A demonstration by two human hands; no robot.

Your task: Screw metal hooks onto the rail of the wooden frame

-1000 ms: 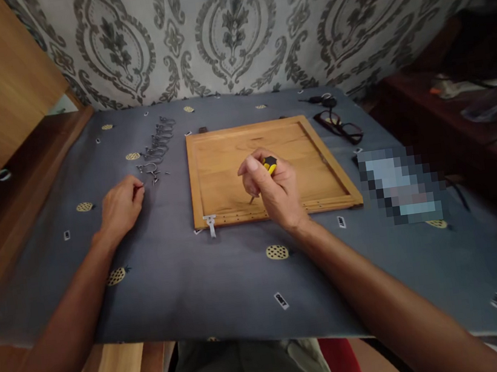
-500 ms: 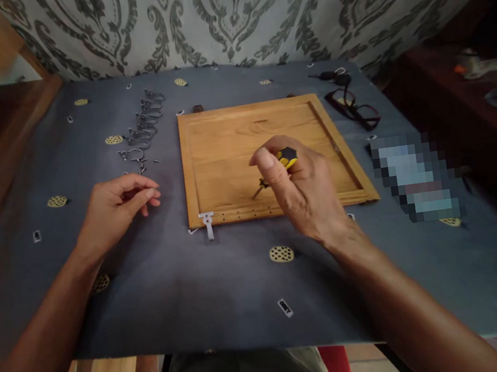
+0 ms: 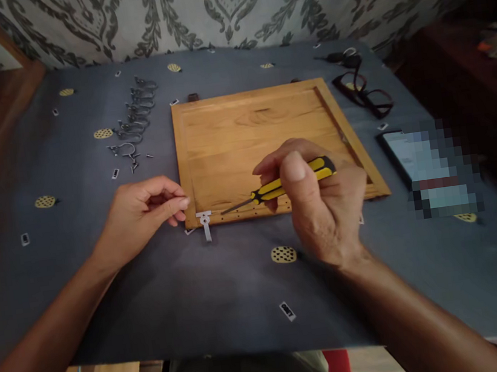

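Observation:
My right hand (image 3: 324, 206) is wrapped round a yellow-and-black screwdriver (image 3: 271, 190), its shaft angled left and down over the front edge of a framed wooden panel (image 3: 234, 145). Small dark holes run along that front edge. At the panel's front left corner sits a small metal T-shaped bracket (image 3: 205, 221), its tongue hanging past the edge. My left hand (image 3: 146, 214) is beside this corner, thumb and forefinger pinched together. Whatever lies between those fingertips is too small to make out.
Several dark metal hooks (image 3: 135, 112) lie in a row left of the panel, with small screws (image 3: 134, 161) near them. On the right are eyeglasses (image 3: 365, 94), keys (image 3: 341, 58) and a phone (image 3: 429, 168). A patterned curtain (image 3: 229, 5) hangs behind the table (image 3: 191, 309).
My left hand has moved right, from the open cloth to the panel's left corner. The screwdriver has swung flatter, and its tip has come left toward the bracket.

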